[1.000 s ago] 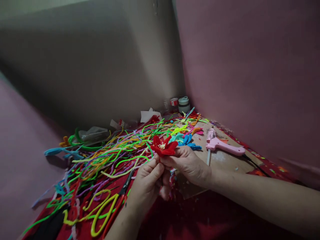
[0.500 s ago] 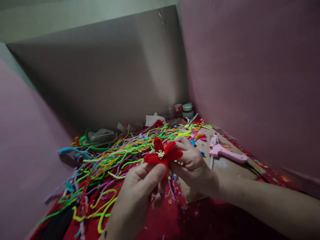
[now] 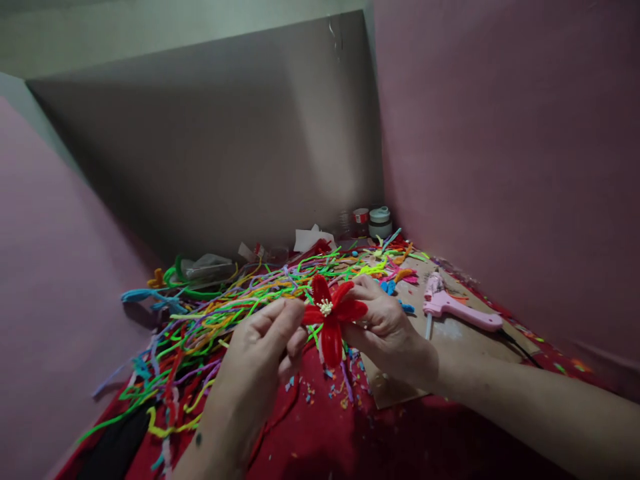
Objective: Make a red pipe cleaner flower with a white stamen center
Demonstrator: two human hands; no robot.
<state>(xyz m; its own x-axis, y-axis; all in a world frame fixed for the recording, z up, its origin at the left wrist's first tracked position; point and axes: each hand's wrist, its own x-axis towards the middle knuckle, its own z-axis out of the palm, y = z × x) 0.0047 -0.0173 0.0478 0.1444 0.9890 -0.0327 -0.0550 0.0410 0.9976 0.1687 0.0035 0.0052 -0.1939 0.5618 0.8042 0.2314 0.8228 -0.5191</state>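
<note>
A red pipe-cleaner flower (image 3: 331, 343) with pale yellow stamens at its centre faces me in the middle of the view. My right hand (image 3: 387, 327) is closed on it from the right, fingers behind the petals. At the left petal's tip, my left hand (image 3: 265, 347) is closed, thumb and forefinger pinching that petal. The other petals spread outward in plain sight; whatever lies behind the flower is hidden by it and the right fingers.
Many coloured pipe cleaners (image 3: 240, 293) lie heaped to the left. A pink glue gun (image 3: 463, 311) rests on a cardboard sheet (image 3: 450, 350) at the right, its cord trailing away. A lidded jar (image 3: 380, 222) stands by the back wall. Scraps dot the red cloth (image 3: 310, 433).
My left hand has moved left from the flower's lower petal to its left petal, uncovering the lower one. My right hand keeps its hold. The view has shifted slightly.
</note>
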